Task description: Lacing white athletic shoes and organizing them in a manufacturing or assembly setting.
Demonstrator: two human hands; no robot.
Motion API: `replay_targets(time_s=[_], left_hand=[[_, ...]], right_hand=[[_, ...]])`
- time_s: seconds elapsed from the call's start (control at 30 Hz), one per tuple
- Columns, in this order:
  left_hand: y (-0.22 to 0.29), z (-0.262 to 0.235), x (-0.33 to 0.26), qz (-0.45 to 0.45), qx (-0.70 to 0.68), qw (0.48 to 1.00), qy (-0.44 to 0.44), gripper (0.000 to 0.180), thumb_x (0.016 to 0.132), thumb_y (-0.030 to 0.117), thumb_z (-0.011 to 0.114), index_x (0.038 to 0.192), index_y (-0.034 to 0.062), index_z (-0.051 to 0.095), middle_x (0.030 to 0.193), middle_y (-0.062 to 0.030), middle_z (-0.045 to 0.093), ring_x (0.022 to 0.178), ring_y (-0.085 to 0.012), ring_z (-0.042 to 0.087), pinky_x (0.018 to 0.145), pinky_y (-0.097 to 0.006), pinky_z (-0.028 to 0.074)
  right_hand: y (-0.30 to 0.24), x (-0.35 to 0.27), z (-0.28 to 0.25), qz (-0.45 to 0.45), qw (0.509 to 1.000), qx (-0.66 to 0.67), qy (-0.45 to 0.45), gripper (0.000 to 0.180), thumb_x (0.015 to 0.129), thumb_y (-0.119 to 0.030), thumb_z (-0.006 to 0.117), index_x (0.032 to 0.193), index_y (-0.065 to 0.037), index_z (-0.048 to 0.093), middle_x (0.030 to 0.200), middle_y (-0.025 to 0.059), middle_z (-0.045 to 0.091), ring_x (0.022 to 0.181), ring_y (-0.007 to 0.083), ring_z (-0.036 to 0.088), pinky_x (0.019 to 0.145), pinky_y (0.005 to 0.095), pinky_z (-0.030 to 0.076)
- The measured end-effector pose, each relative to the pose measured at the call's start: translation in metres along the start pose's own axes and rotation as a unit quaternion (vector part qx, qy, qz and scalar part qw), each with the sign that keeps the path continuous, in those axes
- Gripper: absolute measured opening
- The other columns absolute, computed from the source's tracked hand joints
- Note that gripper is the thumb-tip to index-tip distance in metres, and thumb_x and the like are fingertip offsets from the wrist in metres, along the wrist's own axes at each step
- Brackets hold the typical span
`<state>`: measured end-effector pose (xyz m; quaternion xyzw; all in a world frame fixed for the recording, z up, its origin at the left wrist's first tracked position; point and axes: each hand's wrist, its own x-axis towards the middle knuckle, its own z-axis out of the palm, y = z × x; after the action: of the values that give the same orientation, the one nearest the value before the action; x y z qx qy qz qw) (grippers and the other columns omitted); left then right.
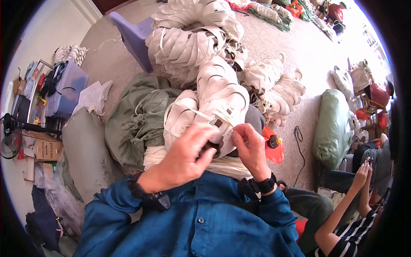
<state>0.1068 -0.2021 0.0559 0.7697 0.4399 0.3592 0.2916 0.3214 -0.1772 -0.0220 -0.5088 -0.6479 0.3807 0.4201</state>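
Both hands meet close in front of the chest over a small white cut piece (222, 128) with dark slots in it. The left hand (186, 156) is curled, its fingers (204, 136) closed over the near side of the piece, covering part of it. The right hand (250, 147) pinches the piece's right edge between thumb and fingertips (238, 133). Both hands are clamped on the same piece, so it sits between them, just near of the big heap.

That heap of bundled white strips (205, 64) rises from the middle of the scene to the far side, resting on a green sack (137, 115). A red bottle with a yellow cap (274, 147) lies just right of the right hand. A purple stool (132, 36) stands far left, and a stuffed green bag (334, 128) lies at the right. Another person's hands (361, 173) are raised at the near right, well apart from this work.

To handle this well, the pinch should probably stay at the very edge, so the slots remain visible. The left hand does best as a steady anchor while the right does the fine work. The strip bundle touching the piece looks likely to snag, so keeping the piece lifted clear of it would help.
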Motion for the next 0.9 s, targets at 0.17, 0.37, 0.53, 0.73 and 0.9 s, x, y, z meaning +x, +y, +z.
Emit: replay_targets(time_s=[0.17, 0.37, 0.53, 0.73, 0.9], left_hand=[[-0.036, 0.046, 0.003, -0.191, -0.196, 0.959, -0.072, 0.031, 0.099, 0.007, 0.059, 0.128, -0.0034, 0.057, 0.095, -0.0082, 0.067, 0.082, -0.0142, 0.065, 0.076, -0.03, 0.056], [-0.041, 0.064, 0.003, -0.233, -0.233, 0.943, -0.04, 0.029, 0.106, 0.013, 0.05, 0.128, -0.0028, 0.059, 0.088, -0.0053, 0.066, 0.073, -0.0086, 0.063, 0.066, -0.024, 0.055], [-0.045, 0.061, 0.009, -0.248, -0.272, 0.928, -0.054, 0.028, 0.106, 0.013, 0.049, 0.128, -0.002, 0.06, 0.085, -0.0046, 0.066, 0.068, -0.008, 0.062, 0.061, -0.023, 0.055], [-0.043, 0.069, 0.01, -0.156, -0.236, 0.959, 0.005, 0.021, 0.1, 0.008, 0.055, 0.117, -0.0011, 0.064, 0.082, -0.0135, 0.07, 0.067, -0.0205, 0.066, 0.062, -0.034, 0.052], [-0.054, 0.07, 0.016, -0.029, -0.072, 0.996, 0.031, 0.014, 0.097, 0.005, 0.058, 0.108, -0.0026, 0.062, 0.087, -0.0233, 0.065, 0.071, -0.0317, 0.066, 0.069, -0.041, 0.05]], right_hand=[[0.002, -0.002, 0.001, 0.007, 1.0, 0.0, 0.018, 0.007, 0.094, -0.007, 0.065, 0.098, -0.002, 0.062, 0.08, 0.0089, 0.067, 0.068, 0.0162, 0.065, 0.063, 0.0301, 0.051], [0.005, 0.004, -0.001, 0.057, 0.998, 0.035, -0.006, 0.009, 0.093, -0.007, 0.067, 0.094, -0.002, 0.061, 0.077, 0.0121, 0.067, 0.065, 0.0214, 0.066, 0.061, 0.0335, 0.051], [-0.021, 0.0, -0.008, -0.001, 0.99, -0.135, -0.037, 0.022, 0.092, -0.018, 0.068, 0.086, 0.001, 0.057, 0.077, 0.0212, 0.065, 0.066, 0.0386, 0.065, 0.059, 0.0435, 0.049], [-0.027, -0.005, -0.003, -0.009, 0.974, -0.214, -0.076, 0.029, 0.087, -0.027, 0.067, 0.082, 0.0, 0.056, 0.077, 0.0234, 0.064, 0.069, 0.0419, 0.065, 0.061, 0.049, 0.049], [-0.041, 0.0, -0.007, -0.061, 0.966, -0.229, -0.105, 0.018, 0.083, -0.017, 0.063, 0.081, -0.001, 0.055, 0.074, 0.0222, 0.062, 0.066, 0.0417, 0.063, 0.061, 0.0496, 0.048]])
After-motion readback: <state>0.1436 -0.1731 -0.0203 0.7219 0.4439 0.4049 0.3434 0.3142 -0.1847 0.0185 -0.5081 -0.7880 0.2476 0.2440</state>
